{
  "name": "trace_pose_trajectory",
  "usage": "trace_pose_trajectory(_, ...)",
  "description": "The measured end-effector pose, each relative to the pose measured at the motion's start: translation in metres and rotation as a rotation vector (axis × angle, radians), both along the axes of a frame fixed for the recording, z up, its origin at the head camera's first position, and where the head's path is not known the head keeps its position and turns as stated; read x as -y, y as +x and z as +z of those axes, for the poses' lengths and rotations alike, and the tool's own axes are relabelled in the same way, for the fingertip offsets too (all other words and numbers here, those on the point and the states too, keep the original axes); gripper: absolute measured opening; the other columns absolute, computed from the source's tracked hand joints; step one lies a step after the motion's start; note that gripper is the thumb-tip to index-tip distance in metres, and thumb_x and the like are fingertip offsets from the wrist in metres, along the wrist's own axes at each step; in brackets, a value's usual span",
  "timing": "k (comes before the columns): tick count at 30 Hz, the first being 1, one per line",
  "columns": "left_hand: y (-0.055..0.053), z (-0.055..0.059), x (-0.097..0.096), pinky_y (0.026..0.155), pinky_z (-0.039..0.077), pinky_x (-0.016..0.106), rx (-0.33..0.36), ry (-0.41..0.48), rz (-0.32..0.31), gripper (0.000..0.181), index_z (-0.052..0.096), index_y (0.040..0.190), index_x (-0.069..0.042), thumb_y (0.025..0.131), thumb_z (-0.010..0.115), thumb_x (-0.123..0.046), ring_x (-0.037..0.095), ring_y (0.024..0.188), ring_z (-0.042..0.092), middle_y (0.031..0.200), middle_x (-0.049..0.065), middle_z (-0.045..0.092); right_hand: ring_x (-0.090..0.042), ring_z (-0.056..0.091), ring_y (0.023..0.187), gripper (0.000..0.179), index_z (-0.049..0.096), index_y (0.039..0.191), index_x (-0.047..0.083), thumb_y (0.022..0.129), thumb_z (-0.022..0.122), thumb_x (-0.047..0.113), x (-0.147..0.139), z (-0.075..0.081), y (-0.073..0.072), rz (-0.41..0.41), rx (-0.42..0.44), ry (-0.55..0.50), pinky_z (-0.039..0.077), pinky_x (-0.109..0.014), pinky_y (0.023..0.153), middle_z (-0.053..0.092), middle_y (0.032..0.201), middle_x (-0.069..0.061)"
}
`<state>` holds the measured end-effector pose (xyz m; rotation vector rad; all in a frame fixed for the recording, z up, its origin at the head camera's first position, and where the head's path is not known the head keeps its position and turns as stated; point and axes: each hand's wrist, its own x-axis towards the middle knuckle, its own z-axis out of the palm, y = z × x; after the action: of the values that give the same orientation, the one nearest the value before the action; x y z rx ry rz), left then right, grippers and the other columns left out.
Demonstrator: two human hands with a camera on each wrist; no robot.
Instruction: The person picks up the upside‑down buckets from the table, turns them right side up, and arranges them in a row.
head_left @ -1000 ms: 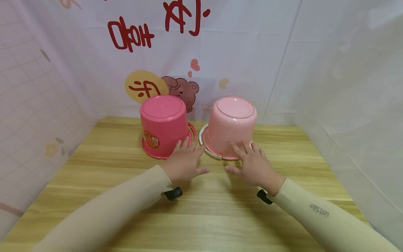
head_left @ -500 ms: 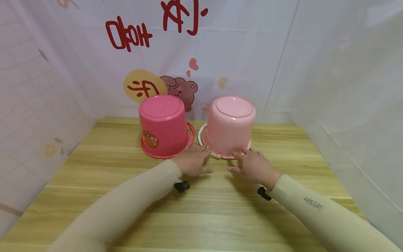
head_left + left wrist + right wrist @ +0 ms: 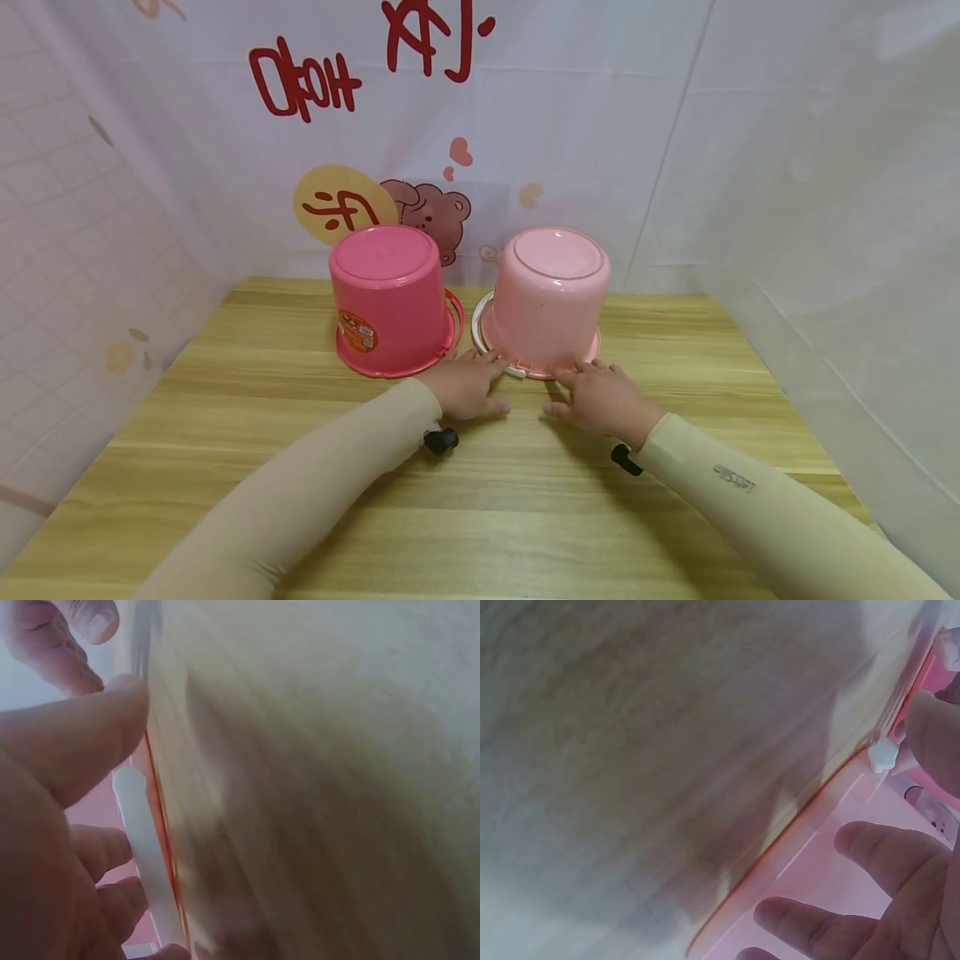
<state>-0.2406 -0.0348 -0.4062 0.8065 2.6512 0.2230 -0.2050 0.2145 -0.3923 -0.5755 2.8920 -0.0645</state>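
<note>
A light pink bucket (image 3: 553, 304) stands upside down at the back of the wooden table, its white handle (image 3: 483, 333) lying round the left of its rim. To its left a dark pink bucket (image 3: 386, 304) is also upside down. My left hand (image 3: 467, 385) is at the front left of the light pink rim; in the left wrist view, its fingertips lie along the white handle (image 3: 146, 840). With fingers spread, my right hand (image 3: 600, 396) reaches the front right of the same rim. In the right wrist view, its fingers (image 3: 817, 926) extend over the light pink bucket's wall (image 3: 802, 877).
A white printed cloth (image 3: 585, 125) hangs behind the buckets, with more cloth at both sides. The dark pink bucket's handle (image 3: 459, 312) lies between the two buckets. Wooden tabletop (image 3: 487, 517) extends in front of the hands.
My left hand has moved right, from in front of the dark pink bucket to the white handle. The right hand has lowered slightly towards the light pink rim. Both buckets stay put.
</note>
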Motion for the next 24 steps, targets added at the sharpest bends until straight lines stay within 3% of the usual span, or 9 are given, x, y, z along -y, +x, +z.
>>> trace_pose_trajectory(16,-0.0005,-0.0009,-0.0067,0.13,0.011,0.065,-0.063,-0.111,-0.001,0.087,0.026,0.169,-0.03,0.098,0.056,-0.071,0.035,0.159,0.031,0.176,0.001,0.026,-0.046,0.06,0.132,0.072,0.059,0.149,0.011,0.096,0.069,0.059,0.0027,-0.0101,-0.0066,0.058,-0.02,0.054,0.044,-0.071,0.108,0.068,0.139,-0.017)
trace_pose_trajectory(24,-0.0021,0.0032,-0.0102,0.13,0.009,0.068,-0.085,-0.125,-0.017,0.084,0.031,0.167,-0.028,0.099,0.057,-0.069,0.031,0.157,0.038,0.174,0.002,0.031,-0.043,0.067,0.12,0.06,0.067,0.136,0.012,0.096,0.071,0.056,0.0047,-0.011,-0.0064,0.072,-0.045,0.046,0.047,-0.07,0.105,0.076,0.119,-0.014)
